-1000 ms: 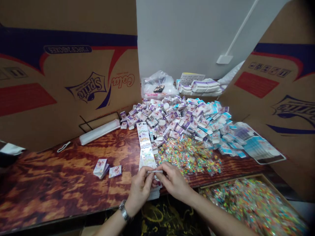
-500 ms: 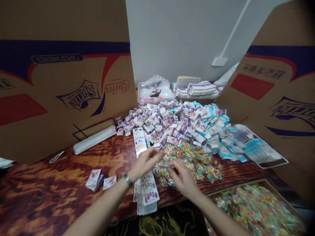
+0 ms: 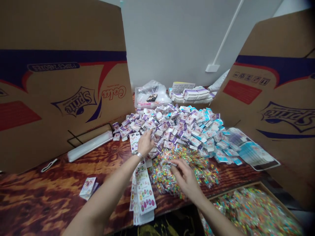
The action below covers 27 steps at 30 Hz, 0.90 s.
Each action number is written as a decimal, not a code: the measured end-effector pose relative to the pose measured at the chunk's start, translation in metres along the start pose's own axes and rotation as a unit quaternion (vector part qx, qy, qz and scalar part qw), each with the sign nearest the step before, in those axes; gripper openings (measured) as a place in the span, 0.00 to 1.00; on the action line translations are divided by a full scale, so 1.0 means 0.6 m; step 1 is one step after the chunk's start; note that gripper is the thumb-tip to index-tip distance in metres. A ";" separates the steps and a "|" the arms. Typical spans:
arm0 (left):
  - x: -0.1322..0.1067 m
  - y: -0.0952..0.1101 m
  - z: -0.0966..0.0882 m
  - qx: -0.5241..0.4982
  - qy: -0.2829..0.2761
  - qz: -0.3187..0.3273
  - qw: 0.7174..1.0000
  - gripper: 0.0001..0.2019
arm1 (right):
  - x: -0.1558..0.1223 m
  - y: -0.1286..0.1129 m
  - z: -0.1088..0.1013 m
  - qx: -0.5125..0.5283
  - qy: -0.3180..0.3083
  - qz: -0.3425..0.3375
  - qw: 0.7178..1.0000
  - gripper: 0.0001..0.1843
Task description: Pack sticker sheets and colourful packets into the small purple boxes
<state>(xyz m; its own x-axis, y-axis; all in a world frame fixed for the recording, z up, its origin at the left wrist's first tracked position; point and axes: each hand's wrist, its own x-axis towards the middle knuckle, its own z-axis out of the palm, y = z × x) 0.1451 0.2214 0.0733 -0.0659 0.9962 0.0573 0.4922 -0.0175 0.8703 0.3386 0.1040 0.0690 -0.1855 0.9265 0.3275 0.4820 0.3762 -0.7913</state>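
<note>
My left hand (image 3: 147,143), with a metal band at the wrist, reaches to the near left edge of a heap of small purple, blue and white boxes (image 3: 169,126). Its fingers are stretched toward the boxes, their tips partly hard to see. Over a pile of small clear packets of colourful bits (image 3: 162,180), my right hand (image 3: 185,177) has thumb and fingers pinched on a small clear packet (image 3: 170,163); its contents are blurred. Long printed sticker strips (image 3: 147,190) lie in a stack below my left hand.
Large cardboard boxes stand left (image 3: 73,78) and right (image 3: 246,82). An open carton (image 3: 265,190) full of colourful packets sits at lower right. A few small boxes (image 3: 88,187), a clear plastic roll (image 3: 90,146) and a plastic sleeve of flat cards (image 3: 258,152) lie on the table.
My left hand has moved up and away, from beside my right hand to the box heap. The right hand stays pinched over the packets. The view has shifted slightly.
</note>
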 end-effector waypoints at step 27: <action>-0.300 -0.047 -0.086 0.034 0.035 0.152 0.987 0.23 | 0.026 -0.120 0.051 0.006 -0.141 -0.079 0.987 0.05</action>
<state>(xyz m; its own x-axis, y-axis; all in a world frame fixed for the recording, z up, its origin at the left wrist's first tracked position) 0.0984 0.0382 0.0634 0.0348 0.9376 0.3461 0.5562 -0.3058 0.7727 0.2746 0.0915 0.1155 -0.4899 0.8213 0.2923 0.4180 0.5155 -0.7480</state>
